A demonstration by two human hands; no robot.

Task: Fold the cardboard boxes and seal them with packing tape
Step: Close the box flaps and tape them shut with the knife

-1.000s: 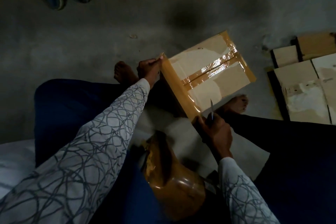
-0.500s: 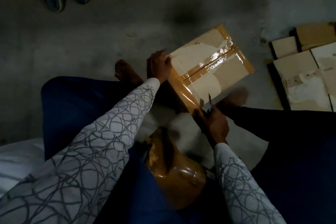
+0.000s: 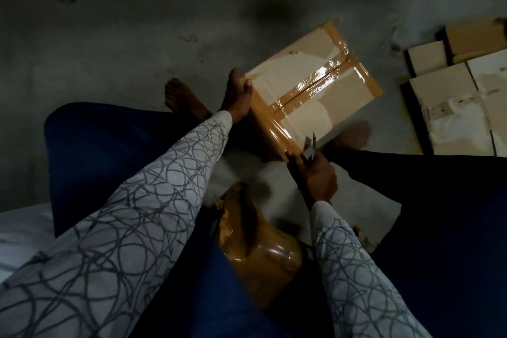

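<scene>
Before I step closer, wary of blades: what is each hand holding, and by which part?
The right hand grips scissors by the handles, blades up; the left hand holds the cardboard box by its taped left corner.

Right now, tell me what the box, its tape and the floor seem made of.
Box: cardboard, matte tan, with paler patches.
Tape: thin plastic film, brown and glossy, catching glints.
Floor: probably concrete, dull grey, stained.
</scene>
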